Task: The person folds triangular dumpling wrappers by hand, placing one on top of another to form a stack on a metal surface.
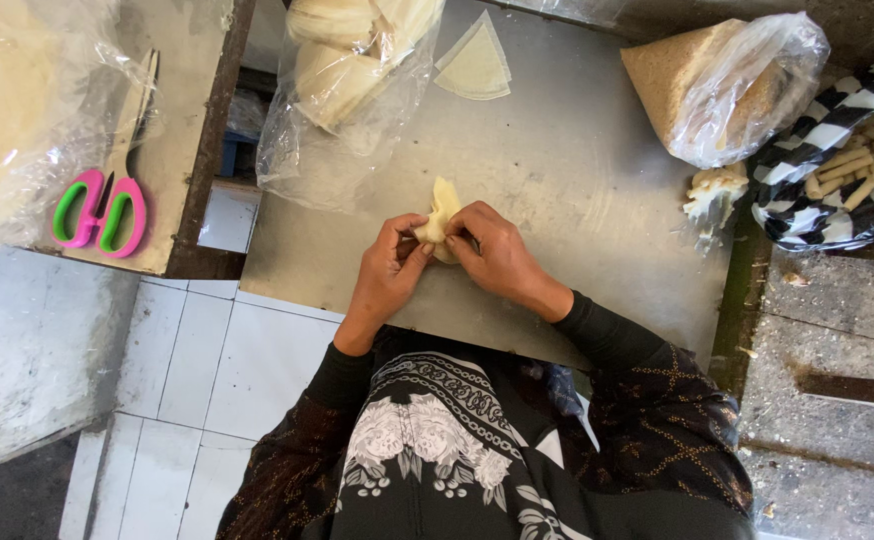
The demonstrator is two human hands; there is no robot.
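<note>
A pale yellow piece of thin dough wrapper (444, 205) is pinched between both my hands on a grey metal worktop (577, 180). My left hand (389, 268) grips its left side with fingers curled around it. My right hand (492, 250) closes over its right side, thumb pressed on the dough. Only the upper tip of the wrapper shows above my fingers; what is inside the fold is hidden.
A clear plastic bag of stacked wrappers (347, 70) lies at the back, with a triangular wrapper sheet (475, 65) beside it. A bag of crumbs (717, 85) and a striped cloth holding rolled sticks (847, 165) sit right. Pink-green scissors (102, 205) lie on the left table.
</note>
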